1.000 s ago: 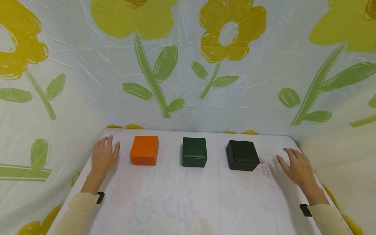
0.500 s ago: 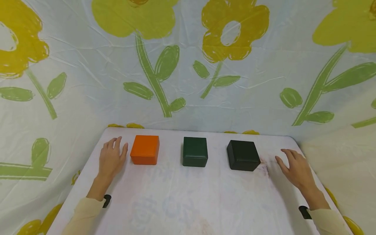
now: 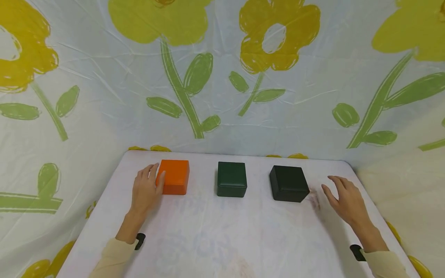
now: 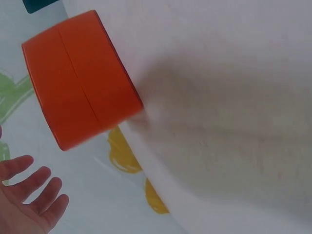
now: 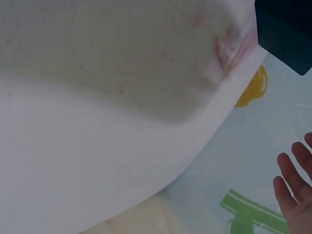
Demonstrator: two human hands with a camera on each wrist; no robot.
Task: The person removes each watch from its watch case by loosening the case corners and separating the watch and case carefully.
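Head view: left hand (image 3: 144, 195) beside the orange box (image 3: 176, 175)

The orange box sits toward the far edge of the white table (image 3: 208, 251), with the green box (image 3: 231, 179) in the middle and the black box (image 3: 289, 183) on the right, gaps between them. The left hand's fingers are slightly spread and hold nothing. From above, the thumb overlaps the orange box's left side; whether it touches, I cannot tell. The right hand (image 3: 349, 202) is also spread and holds nothing, apart from the black box.

For a sound hold on the orange box, I would set thumb and fingers on opposite faces and squeeze evenly, as the smooth sides may slip. The left wrist view shows a seam (image 4: 79, 75) round the sides, probably a lid line. A grip reaching below it should keep both halves together; one above it could raise the lid alone.

All three boxes look closed, so what they contain, if anything, is hidden.
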